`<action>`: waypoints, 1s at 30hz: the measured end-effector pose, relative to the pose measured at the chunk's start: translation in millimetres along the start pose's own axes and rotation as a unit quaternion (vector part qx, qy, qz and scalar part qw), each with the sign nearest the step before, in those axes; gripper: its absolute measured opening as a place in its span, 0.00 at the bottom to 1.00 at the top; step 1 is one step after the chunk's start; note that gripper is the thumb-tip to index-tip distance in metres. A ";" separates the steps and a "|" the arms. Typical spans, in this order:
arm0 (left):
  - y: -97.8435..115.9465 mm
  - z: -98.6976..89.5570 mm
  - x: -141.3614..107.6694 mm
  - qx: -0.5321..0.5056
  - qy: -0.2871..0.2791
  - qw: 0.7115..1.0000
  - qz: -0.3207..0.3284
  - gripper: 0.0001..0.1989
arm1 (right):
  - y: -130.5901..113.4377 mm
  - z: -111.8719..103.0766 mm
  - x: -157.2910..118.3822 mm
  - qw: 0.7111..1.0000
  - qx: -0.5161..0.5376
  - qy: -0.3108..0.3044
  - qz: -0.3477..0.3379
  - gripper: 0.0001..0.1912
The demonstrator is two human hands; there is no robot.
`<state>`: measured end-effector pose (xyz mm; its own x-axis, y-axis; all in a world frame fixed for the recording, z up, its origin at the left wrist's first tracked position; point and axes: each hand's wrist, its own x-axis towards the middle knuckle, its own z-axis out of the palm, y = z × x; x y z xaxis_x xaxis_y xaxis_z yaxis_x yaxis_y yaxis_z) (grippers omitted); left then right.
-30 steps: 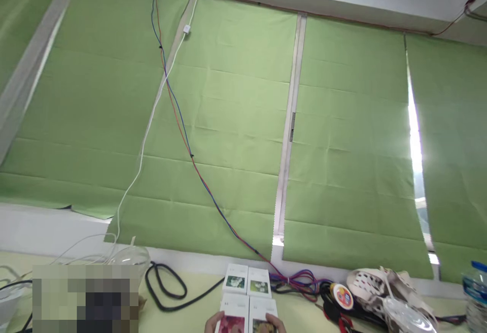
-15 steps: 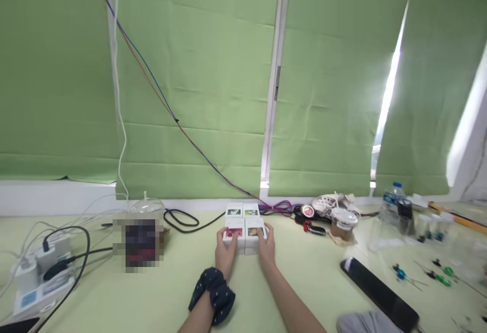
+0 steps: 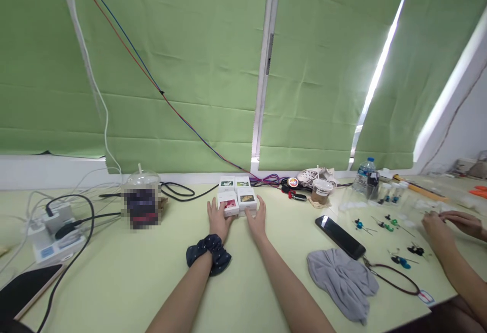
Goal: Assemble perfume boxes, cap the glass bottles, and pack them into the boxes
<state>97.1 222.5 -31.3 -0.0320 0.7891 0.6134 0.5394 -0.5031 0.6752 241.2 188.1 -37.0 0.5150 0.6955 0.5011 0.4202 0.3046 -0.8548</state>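
Four small white boxes with picture labels are grouped two by two on the table. My left hand (image 3: 218, 220) grips the front left box (image 3: 233, 212), which has a reddish picture and sits slightly askew; its fingers lie along the box's left side. My right hand (image 3: 257, 221) is around the near right corner of the front right box (image 3: 249, 207), with a yellowish picture, its thumb at the front and fingers at the side. Behind them stand a back left box (image 3: 227, 184) and a back right box (image 3: 242, 182), touched by neither hand.
A phone (image 3: 340, 237), a grey cloth (image 3: 342, 282) and small wired parts (image 3: 384, 225) lie to the right, near another person's hands (image 3: 441, 224). A lidded cup (image 3: 321, 192) and water bottle (image 3: 364, 173) stand behind. A power strip (image 3: 61, 246) with cables is at left.
The view has tilted down and shifted right, bringing the other person's hands into sight. My thumbs have moved from the box tops towards the front. The front left box has turned slightly.
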 end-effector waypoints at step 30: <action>41.2 -63.2 -35.4 -0.210 -0.178 0.955 -0.111 0.45 | -31.8 -28.3 -13.1 0.839 0.369 -0.264 0.299 0.14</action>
<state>67.2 151.5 0.7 0.2227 0.9246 0.3090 0.1655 -0.3482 0.9227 242.3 150.9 -12.6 -0.0154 0.9998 -0.0115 -0.4735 -0.0174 -0.8806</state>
